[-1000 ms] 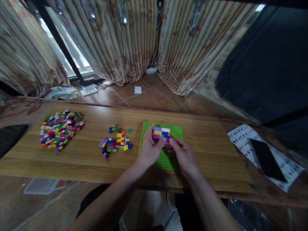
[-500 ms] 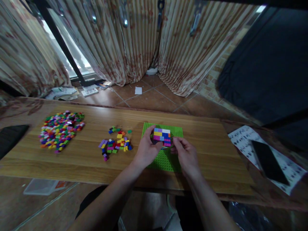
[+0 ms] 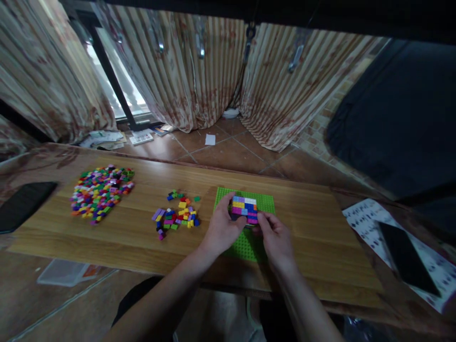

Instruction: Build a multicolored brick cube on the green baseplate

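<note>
A flat block of joined toy bricks [image 3: 245, 207] in white, yellow, blue, orange and magenta is held above the green studded baseplate [image 3: 245, 247]. My left hand [image 3: 225, 223] grips its left side, thumb along the near edge and fingers around the far left corner. At the near right corner, the thumb and fingers of my right hand [image 3: 276, 235] are closed on the block. Whether a small loose brick is also between those fingers cannot be made out. The block's underside is mostly hidden.
Loose bricks [image 3: 174, 218] lie scattered left of the baseplate on the wooden table [image 3: 306, 228]. A larger brick pile [image 3: 101, 192] is farther left. On the right, a dark phone-like slab [image 3: 406, 256] rests on a printed sheet [image 3: 365, 213]. A dark flat object [image 3: 26, 204] is at far left.
My right hand has moved in against the block's near right corner, from slightly apart. My left hand keeps its hold. The whole view has shifted a little with my head.
</note>
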Demonstrator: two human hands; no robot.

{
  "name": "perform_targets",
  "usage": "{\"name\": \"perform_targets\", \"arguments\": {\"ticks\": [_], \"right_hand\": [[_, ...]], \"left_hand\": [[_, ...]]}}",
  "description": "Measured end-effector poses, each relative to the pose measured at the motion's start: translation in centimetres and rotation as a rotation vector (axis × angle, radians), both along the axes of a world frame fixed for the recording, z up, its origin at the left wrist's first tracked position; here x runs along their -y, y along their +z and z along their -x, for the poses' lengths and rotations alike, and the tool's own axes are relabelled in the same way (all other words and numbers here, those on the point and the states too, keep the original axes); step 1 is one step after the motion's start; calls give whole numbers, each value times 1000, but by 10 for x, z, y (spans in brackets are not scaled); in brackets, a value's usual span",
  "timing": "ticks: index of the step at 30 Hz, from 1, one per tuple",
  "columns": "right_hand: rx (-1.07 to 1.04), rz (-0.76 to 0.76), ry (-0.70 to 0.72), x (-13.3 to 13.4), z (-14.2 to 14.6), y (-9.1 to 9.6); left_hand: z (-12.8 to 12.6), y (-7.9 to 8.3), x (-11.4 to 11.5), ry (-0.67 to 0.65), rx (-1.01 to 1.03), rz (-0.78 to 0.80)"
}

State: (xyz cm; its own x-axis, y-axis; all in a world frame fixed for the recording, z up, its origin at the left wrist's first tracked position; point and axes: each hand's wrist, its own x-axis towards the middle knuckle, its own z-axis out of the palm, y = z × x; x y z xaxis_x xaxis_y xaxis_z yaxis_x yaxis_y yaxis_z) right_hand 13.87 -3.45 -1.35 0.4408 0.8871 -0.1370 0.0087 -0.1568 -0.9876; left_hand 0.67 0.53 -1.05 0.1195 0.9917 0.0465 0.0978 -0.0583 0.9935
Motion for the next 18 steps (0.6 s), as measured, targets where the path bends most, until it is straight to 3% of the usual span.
{"name": "perform_targets", "arguments": {"ticks": [10,18], "right_hand": [[140,-94,-134,-6,-14,-2],[103,-164,-211,-4,-11,5]], "left_hand": [[5,4,3,-11,20,-12],[33,18,-23,307,340,33]]}}
